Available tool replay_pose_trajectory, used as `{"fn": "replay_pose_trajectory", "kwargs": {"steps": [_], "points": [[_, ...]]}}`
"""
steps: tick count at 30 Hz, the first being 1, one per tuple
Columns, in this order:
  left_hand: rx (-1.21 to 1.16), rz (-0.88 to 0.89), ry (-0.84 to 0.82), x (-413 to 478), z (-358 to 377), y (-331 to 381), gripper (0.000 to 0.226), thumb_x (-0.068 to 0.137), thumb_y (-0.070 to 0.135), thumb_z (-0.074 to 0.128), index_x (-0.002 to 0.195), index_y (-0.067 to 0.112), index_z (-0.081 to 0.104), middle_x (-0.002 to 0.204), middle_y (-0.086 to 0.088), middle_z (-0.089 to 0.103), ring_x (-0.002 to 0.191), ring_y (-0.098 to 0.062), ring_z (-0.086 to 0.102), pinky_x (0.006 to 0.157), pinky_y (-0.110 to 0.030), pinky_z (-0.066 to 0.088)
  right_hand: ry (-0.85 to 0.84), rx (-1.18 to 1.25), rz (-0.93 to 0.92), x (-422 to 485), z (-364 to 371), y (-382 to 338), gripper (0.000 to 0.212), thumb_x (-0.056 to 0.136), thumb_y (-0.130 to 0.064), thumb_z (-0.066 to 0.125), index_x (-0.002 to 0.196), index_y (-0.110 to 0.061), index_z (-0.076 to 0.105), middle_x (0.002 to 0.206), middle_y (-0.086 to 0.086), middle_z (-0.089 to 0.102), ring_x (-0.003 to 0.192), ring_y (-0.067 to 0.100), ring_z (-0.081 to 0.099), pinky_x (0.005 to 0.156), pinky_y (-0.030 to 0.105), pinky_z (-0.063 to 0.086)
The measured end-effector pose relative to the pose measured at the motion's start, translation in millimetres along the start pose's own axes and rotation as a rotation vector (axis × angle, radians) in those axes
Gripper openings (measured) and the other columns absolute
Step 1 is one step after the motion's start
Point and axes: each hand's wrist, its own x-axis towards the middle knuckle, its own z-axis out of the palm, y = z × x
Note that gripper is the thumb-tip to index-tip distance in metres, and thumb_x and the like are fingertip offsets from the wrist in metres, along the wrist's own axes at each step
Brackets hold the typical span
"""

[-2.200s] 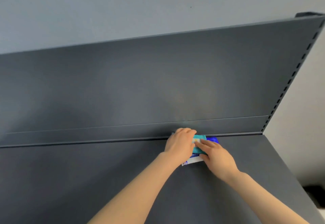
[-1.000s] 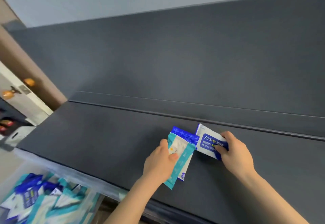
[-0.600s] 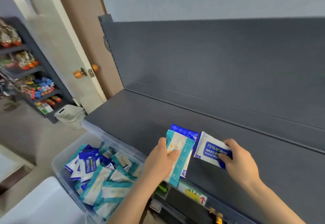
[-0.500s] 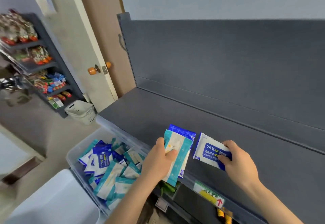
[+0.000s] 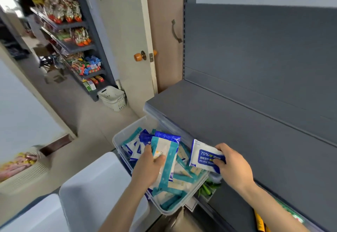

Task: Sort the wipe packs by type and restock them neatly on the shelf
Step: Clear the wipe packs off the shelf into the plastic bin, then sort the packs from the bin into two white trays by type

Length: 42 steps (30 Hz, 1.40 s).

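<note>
Grey metal shelf [image 5: 255, 140] runs along the right side. A clear plastic bin [image 5: 115, 140] sits just below its front edge, full of loose wipe packs [image 5: 182, 177] in teal and blue. The left hand [image 5: 149, 168] hovers over the bin and grips a teal-and-white pack [image 5: 166, 166], with the thumb across its face and the fingers [image 5: 148, 148] curled round its left edge. A blue pack [image 5: 167, 136] lies flat behind the teal one in the same grip, its top edge showing above.

The right hand [image 5: 233, 166] is at the shelf's front edge, near the bin's right rim. Its fingers [image 5: 221, 147] pinch the right end of a white-and-blue alcohol wipe pack [image 5: 201, 156], held in the air, tilted, label up. The held packs are near each other but apart.

On the floor behind, a white basket [image 5: 113, 97] stands beside a rack of snacks [image 5: 73, 36] and a door with an orange knob [image 5: 138, 56].
</note>
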Motion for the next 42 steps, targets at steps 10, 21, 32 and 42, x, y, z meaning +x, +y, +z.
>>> {"fn": "replay_pose_trajectory", "kwargs": {"steps": [10,21,32,42], "points": [[-0.085,-0.219,-0.074,10.7,31.5,-51.9,0.032,0.097,0.024,0.045,0.126,0.017,0.036,0.123,-0.005,0.056,0.102,-0.025,0.059,0.09,-0.044,0.049,-0.212,-0.235,-0.117,24.5,47.5,-22.7,0.022,0.091,-0.023,0.054,0.112,-0.027,0.05,0.11,-0.007,0.06,0.095,0.012,0.057,0.07,0.025,0.048],[0.011,-0.264,-0.044,37.9,46.4,-71.3,0.05,0.093,0.034,0.055,0.139,0.027,0.036,0.137,0.005,0.049,0.122,-0.014,0.05,0.097,-0.031,0.043,-0.381,-0.363,-0.449,63.8,87.6,-34.4,0.058,0.084,-0.002,0.057,0.135,-0.027,0.044,0.131,-0.011,0.051,0.125,0.012,0.044,0.106,0.024,0.032],[-0.052,-0.463,0.17,106.5,31.8,-97.0,0.037,0.091,0.02,0.057,0.128,0.021,0.049,0.118,0.002,0.061,0.092,-0.012,0.059,0.078,-0.026,0.051,-0.588,-0.16,-0.476,97.6,133.8,-49.7,0.045,0.099,-0.019,0.044,0.142,-0.027,0.035,0.141,-0.013,0.041,0.131,0.008,0.034,0.108,0.022,0.028],[0.056,-0.476,0.056,134.9,40.5,-92.2,0.015,0.086,0.036,0.058,0.09,0.021,0.056,0.088,0.005,0.064,0.08,-0.016,0.061,0.075,-0.037,0.054,-0.599,-0.072,-0.358,124.3,175.4,-64.2,0.026,0.091,-0.027,0.058,0.117,-0.024,0.056,0.111,-0.01,0.056,0.108,0.012,0.05,0.086,0.024,0.041]]}}
